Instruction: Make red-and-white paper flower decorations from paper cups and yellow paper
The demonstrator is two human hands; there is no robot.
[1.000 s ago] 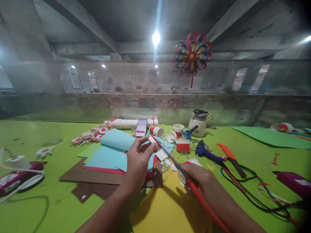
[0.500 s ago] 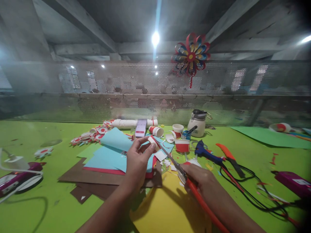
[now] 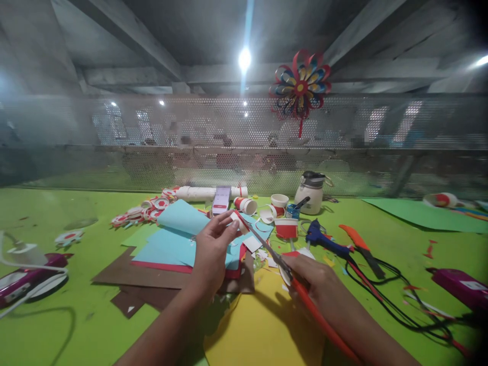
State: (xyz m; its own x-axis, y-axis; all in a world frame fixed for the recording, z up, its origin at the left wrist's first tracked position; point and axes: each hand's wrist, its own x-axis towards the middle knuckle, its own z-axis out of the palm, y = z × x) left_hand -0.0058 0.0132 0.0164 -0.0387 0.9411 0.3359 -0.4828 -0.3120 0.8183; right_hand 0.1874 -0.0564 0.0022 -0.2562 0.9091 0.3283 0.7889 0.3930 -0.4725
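Note:
Between the thumb and fingers of my left hand point(image 3: 214, 245) is a small red and white paper piece point(image 3: 241, 223). My right hand point(image 3: 314, 277) is closed on red-handled scissors point(image 3: 310, 305), whose blades point up and left to that piece. Whether the blades are touching it is hard to tell. Beneath the hands lie blue paper sheets point(image 3: 168, 247) on the left and a yellow sheet point(image 3: 267, 325) nearer me. Small paper scraps point(image 3: 263, 255) lie between the hands.
A blue glue gun point(image 3: 326, 240) with black cable and an orange-handled knife point(image 3: 356, 241) lie right. Behind stand a cut red and white cup point(image 3: 285, 229), a jar point(image 3: 308, 195) and a phone point(image 3: 221, 199). Brown card point(image 3: 141, 274) lies left; a purple power strip point(image 3: 459, 284) is far right.
My left hand and the paper piece have shifted slightly left and up. The scissors stay pointed at the piece, with my right hand almost unmoved.

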